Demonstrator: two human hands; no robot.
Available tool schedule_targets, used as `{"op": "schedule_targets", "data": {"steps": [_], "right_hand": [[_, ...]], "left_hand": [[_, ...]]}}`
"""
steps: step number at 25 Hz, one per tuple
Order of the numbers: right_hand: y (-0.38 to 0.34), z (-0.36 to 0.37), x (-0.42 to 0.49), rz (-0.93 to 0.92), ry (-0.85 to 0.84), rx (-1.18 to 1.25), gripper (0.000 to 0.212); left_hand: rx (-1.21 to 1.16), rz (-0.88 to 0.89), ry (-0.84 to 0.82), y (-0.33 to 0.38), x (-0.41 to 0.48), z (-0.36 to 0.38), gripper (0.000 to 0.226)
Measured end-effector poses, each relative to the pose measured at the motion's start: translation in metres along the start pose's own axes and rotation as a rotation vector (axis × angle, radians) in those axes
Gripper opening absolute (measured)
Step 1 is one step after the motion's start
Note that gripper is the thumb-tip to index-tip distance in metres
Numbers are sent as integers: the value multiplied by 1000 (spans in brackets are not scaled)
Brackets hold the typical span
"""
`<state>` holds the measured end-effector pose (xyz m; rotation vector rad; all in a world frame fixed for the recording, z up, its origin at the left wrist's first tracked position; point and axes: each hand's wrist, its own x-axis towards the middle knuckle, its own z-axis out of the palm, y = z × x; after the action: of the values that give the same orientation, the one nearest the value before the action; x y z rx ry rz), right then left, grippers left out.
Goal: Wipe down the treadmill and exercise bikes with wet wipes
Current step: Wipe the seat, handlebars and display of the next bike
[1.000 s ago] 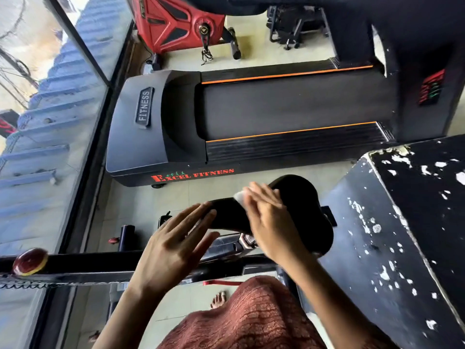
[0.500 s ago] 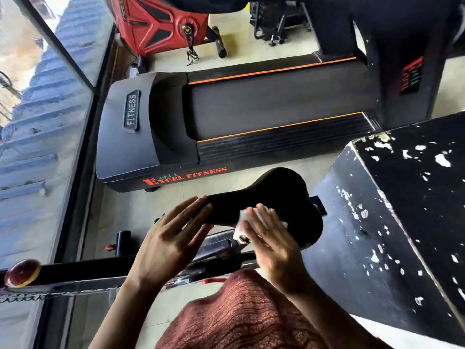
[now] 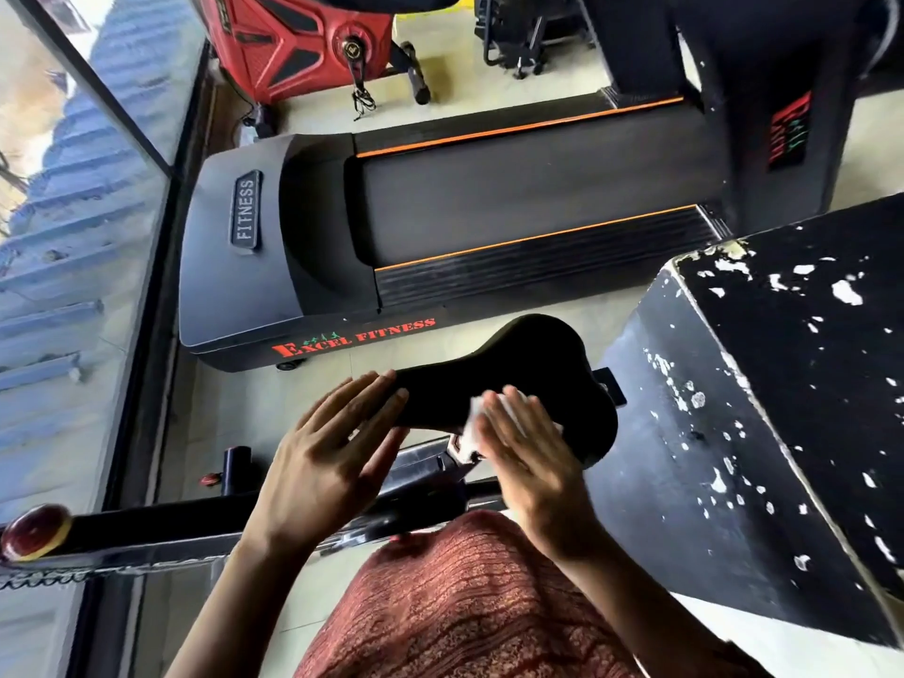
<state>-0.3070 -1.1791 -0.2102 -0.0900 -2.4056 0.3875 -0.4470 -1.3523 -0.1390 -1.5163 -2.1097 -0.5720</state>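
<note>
A black bike saddle (image 3: 528,364) lies across the middle of the view, its narrow nose pointing left. My left hand (image 3: 327,452) rests with straight fingers on the nose. A white wet wipe (image 3: 472,425) lies on the near side of the saddle, and my right hand (image 3: 528,447) presses it there with flat fingers; most of the wipe is hidden under the hand. Beyond the saddle, a black treadmill (image 3: 440,222) with orange stripes and "EXCEL FITNESS" lettering lies on the floor.
A red exercise bike (image 3: 293,41) stands at the back by the glass wall (image 3: 83,237) on the left. A black box with chipped paint (image 3: 782,408) stands close on the right. The bike's black frame bar (image 3: 146,530) runs across below my hands.
My right hand has slid the wipe from the top of the saddle's nose down to its near side. My left hand has stayed on the nose.
</note>
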Motion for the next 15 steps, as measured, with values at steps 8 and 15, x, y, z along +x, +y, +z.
{"op": "schedule_targets", "data": {"steps": [8, 15], "right_hand": [[41, -26, -49, -12, -58, -135, 61], [18, -7, -21, -6, 13, -86, 44]], "left_hand": [[7, 136, -129, 22, 12, 23, 32], [3, 168, -191, 41, 29, 40, 32]]}}
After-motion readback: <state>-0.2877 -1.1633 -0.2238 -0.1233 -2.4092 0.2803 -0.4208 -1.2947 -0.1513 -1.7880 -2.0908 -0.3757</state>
